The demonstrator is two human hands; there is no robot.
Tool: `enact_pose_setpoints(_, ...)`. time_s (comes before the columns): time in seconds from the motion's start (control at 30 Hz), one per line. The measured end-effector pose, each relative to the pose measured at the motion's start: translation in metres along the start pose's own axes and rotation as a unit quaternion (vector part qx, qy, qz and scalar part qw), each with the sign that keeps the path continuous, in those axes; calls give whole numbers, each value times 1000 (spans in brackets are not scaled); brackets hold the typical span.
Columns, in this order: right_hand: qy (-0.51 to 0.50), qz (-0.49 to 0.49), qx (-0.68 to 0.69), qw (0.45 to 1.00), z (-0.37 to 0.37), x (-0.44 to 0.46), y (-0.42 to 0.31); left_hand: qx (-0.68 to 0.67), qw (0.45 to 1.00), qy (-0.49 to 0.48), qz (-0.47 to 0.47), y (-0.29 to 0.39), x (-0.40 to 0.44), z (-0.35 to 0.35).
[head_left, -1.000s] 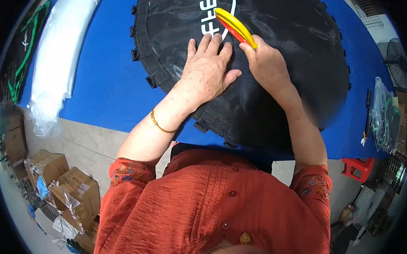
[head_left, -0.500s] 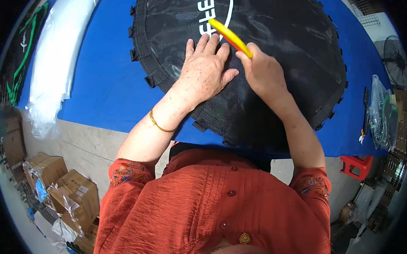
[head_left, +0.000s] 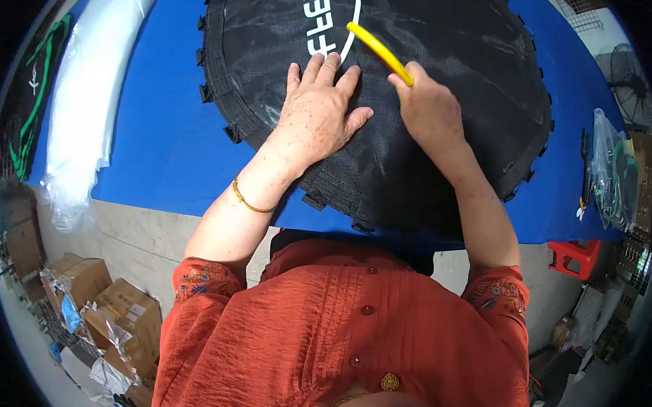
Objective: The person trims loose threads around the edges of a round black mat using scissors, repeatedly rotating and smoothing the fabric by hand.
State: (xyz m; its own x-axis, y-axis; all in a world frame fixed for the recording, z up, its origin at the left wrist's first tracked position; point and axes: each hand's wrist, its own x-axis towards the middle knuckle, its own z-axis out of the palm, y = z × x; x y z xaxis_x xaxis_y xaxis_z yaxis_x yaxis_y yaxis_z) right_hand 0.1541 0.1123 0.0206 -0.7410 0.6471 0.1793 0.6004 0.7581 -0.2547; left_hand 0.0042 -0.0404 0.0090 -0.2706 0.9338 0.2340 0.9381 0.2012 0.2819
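Clear plastic [head_left: 90,99] at far left on blue tabletop [head_left: 161,138]. Left hand [head_left: 317,114] open, pressed flat on black mat [head_left: 456,45], which lies mid-tabletop; fingertips beside white lettering [head_left: 319,23]. Yellow tool [head_left: 380,49] over mat, one end gripped in closed right hand [head_left: 430,106]. Clear bag [head_left: 609,176] far right.

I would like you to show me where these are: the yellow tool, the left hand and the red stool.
Yellow tool [head_left: 381,52]: head view, middle of its curved length.
Left hand [head_left: 315,114]: head view, back of the hand.
Red stool [head_left: 577,249]: head view, its upper part.
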Motion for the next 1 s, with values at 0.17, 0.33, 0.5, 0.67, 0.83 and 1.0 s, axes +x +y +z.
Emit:
enact_pose_setpoints(0.17,15,-6,11,1000,0,3,9,-5,1000,6,4,0,0,-1)
enact_pose_setpoints(0.33,-21,20,7,1000,-11,-10,0,-6,1000,-3,-2,1,1,-1)
enact_pose_setpoints(0.5,12,14,26,1000,-5,0,13,-7,1000,2,0,0,1,-1)
enact_pose_setpoints(0.67,-48,47,25,997,-17,-15,0,-9,1000,-5,0,0,1,-1)
enact_pose_setpoints(0.83,1,27,41,999,-10,-13,18,-7,1000,-7,-2,2,2,-3)
enact_pose_setpoints(1.0,-40,33,42,998,-24,-30,14,-7,1000,-13,-5,4,3,-6)
